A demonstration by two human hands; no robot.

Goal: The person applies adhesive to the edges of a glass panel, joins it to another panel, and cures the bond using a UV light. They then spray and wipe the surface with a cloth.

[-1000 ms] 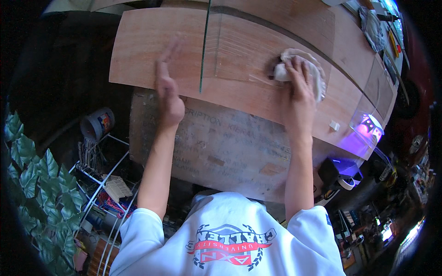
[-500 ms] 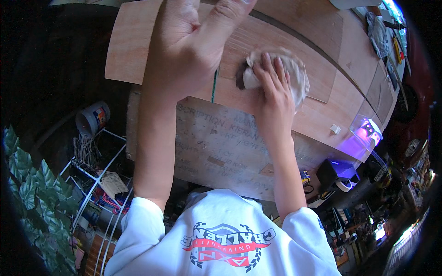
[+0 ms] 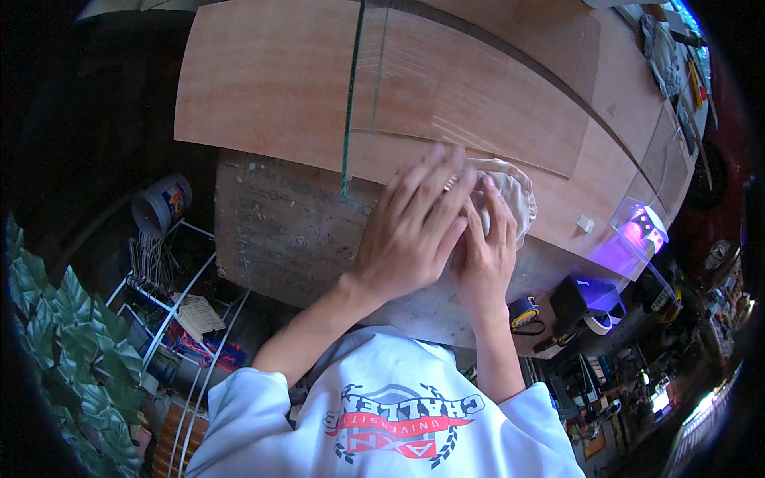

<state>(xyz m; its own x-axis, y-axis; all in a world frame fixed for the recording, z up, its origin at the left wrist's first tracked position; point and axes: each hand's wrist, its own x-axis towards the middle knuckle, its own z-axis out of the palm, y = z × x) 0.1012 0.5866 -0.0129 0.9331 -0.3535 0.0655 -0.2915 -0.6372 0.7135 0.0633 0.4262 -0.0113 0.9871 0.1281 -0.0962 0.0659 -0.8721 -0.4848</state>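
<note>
A beige crumpled cloth (image 3: 522,191) lies bunched at the near edge of a glass pane (image 3: 478,111) with a green left edge, resting on plywood (image 3: 263,80). My right hand (image 3: 488,251) is on the cloth, its fingers bent over the near side and gripping it. Close beside it, my left hand (image 3: 410,223) reaches in with fingers stretched out, slightly blurred, nothing visible in them. Its fingertips overlap the cloth's left side; whether they touch it I cannot tell.
A glowing purple lamp (image 3: 641,227) and a small white block (image 3: 585,224) are on the right. Below them are a tape measure (image 3: 523,313) and a black box (image 3: 586,301). At left stand a white rack (image 3: 163,323), a bucket (image 3: 162,203) and leafy plant (image 3: 68,350).
My left hand has come down from over the glass to beside my right hand, its fingers now in view. My right hand and the cloth have moved nearer to me.
</note>
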